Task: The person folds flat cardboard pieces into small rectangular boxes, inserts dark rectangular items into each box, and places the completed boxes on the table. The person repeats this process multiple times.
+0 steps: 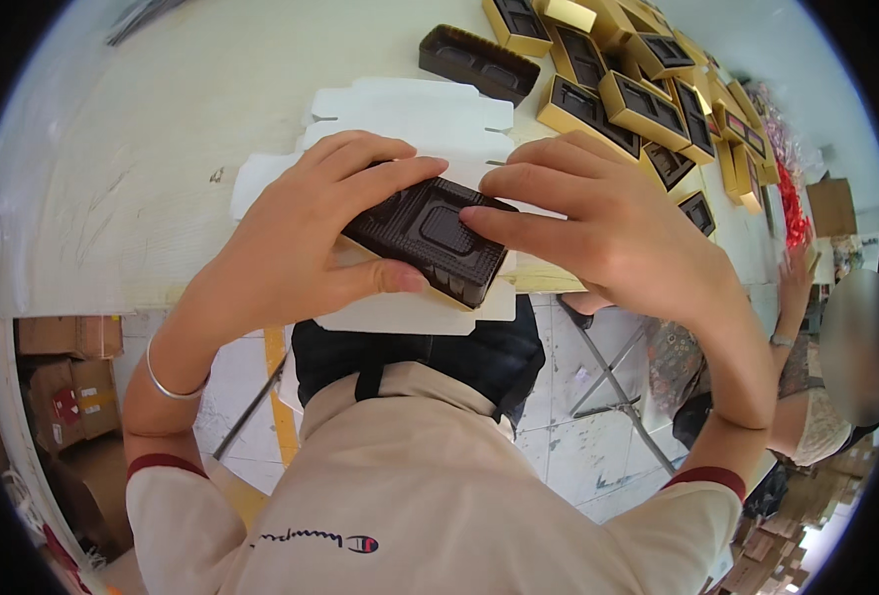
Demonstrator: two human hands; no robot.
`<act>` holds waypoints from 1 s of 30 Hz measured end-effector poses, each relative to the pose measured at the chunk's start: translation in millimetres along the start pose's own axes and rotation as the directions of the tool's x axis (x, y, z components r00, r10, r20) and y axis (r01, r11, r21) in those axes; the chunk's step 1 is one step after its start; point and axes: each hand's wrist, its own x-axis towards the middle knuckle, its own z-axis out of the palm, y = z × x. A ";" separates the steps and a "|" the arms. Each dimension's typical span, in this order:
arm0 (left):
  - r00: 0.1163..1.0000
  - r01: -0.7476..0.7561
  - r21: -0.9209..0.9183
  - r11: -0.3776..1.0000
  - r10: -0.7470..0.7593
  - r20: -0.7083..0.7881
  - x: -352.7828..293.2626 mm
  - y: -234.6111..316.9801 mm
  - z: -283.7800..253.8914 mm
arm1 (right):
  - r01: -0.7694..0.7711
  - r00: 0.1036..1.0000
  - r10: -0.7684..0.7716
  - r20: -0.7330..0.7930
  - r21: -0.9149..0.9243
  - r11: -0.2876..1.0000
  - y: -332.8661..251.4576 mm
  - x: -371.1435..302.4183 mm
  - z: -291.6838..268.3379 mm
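Note:
In front of me, tilted over white card, is a small gold box (446, 295) with a black plastic tray (441, 224) set into it. My left hand (306, 233) spans its left end, thumb along the near edge and fingers over the far side. The fingers of my right hand (598, 213) bend over the tray's right end, one fingertip pressing its top. Beneath lie flat white cardboard blanks (410, 104) with cut flaps. Just beyond them sits another black plastic tray (479, 64), apart from both hands.
Many gold boxes with black trays (645, 107) are heaped at the far right of the pale table (162, 198). Red shredded filler (789, 203) lies past them. Another person's hand (797, 283) is at the right table edge. Cardboard cartons (72, 397) stand under the table at left.

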 end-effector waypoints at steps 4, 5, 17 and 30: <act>1.000 0.010 0.003 1.000 -0.010 0.022 2.0 3.5 -6.1 | 0.151 0.988 -0.152 0.002 -0.158 0.976 3.5 9.0 4.5; 1.000 -0.020 0.045 0.999 0.020 0.001 0.7 1.8 -3.7 | 0.179 0.983 -0.181 0.012 -0.204 0.962 2.7 8.9 6.3; 0.997 -0.077 0.548 0.833 0.047 0.069 -0.5 16.2 3.5 | -0.317 0.946 0.303 -0.119 -0.123 0.941 -55.8 -25.1 59.1; 0.980 -0.075 0.257 0.964 0.119 -0.159 -9.8 20.3 -21.6 | -0.372 0.845 0.403 -0.351 0.155 0.915 -46.5 -21.6 38.4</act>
